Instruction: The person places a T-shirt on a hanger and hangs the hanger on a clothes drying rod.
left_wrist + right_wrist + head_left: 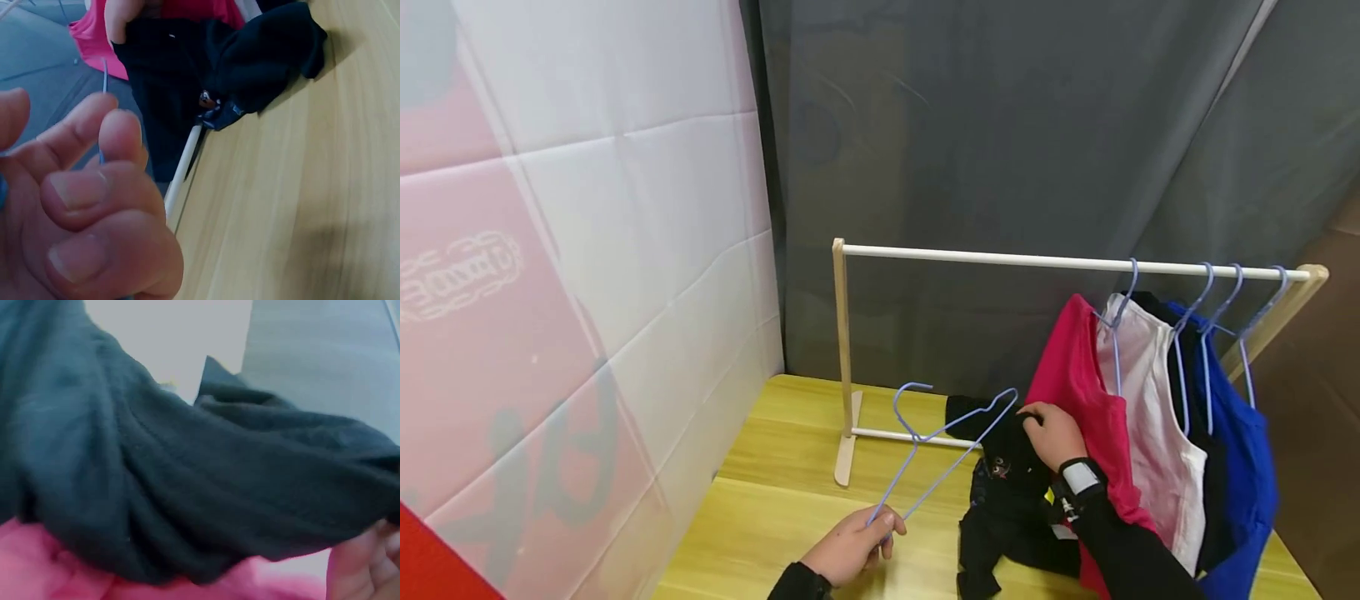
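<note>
In the head view my left hand [853, 542] grips one end of a light-blue wire clothes hanger [914, 438], its hook pointing up and away from me. The left wrist view shows curled fingers [119, 244] close up, with only bits of the hanger visible. My right hand [1056, 437] pinches the upper edge of a black garment [1022, 508], which has a small print on it. Most of that garment lies bunched on the table, partly behind my right forearm. Its dark folds [206, 475] fill much of the right wrist view.
A small clothes rack with a white rail [970, 256] stands on the wooden table [775, 492]. On its right hang a pink garment [1071, 367], a white one [1142, 367], a black one and a blue one [1240, 450]. A white printed sheet [685, 208] borders the left.
</note>
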Available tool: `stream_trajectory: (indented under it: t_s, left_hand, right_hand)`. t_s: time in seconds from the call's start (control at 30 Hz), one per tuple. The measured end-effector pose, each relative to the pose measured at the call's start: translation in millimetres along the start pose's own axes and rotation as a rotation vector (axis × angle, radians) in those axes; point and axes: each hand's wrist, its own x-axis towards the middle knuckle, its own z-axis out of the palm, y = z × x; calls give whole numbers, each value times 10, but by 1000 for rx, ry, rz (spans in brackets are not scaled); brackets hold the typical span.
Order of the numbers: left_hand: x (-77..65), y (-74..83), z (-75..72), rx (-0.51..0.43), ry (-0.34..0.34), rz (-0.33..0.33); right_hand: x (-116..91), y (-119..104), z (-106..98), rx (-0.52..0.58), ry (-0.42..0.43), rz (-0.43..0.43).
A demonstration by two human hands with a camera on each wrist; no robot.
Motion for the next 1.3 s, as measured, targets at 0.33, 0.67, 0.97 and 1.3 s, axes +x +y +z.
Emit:
stream_trajectory:
  t_s: [0.33,0.67,0.97,1.3]
  left_hand:
    - [-23,62,-53,-78,-83,17]
    - [125,229,111,292,74,-3]
    - [264,394,246,434,213,20]
    - [298,453,304,435,208,44]
  right_hand:
    - [185,-28,-243,163,-16,362]
    - [132,-214,-215,46,-43,192]
    - [79,-454,-145,-64,-117,-104]
    - [26,-388,-166,-180,105,-369]
